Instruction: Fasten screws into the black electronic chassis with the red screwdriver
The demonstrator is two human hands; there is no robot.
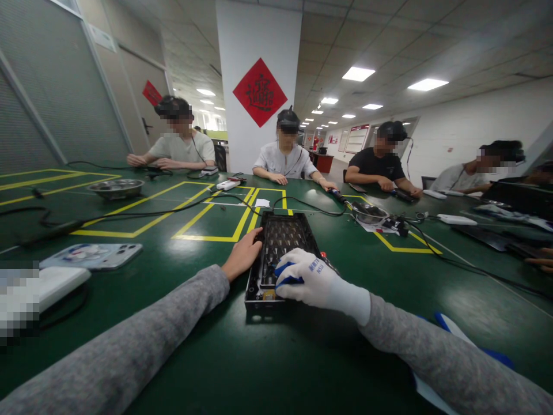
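A black rectangular housing (283, 236) with rows of small shiny pieces inside lies flat on the green table in front of me. My left hand (245, 251), bare, grips its left side wall, with the fingers curled over the edge. In a white glove with blue finger pads, my right hand (305, 279) sits over the near right part of the housing. Its fingers are bent down and inward; whatever they hold, if anything, is hidden beneath them. A small yellowish part (268, 294) shows at the near end of the housing. Something small and red (324, 255) is by the right wall.
At left lie a phone (97, 255) and a white box-shaped device (47, 294). Metal bowls stand farther off, one left (116, 189), one right (369, 212). Black cables (190, 203) cross the table. A spare glove (470, 340) lies under my right forearm. Several people sit opposite.
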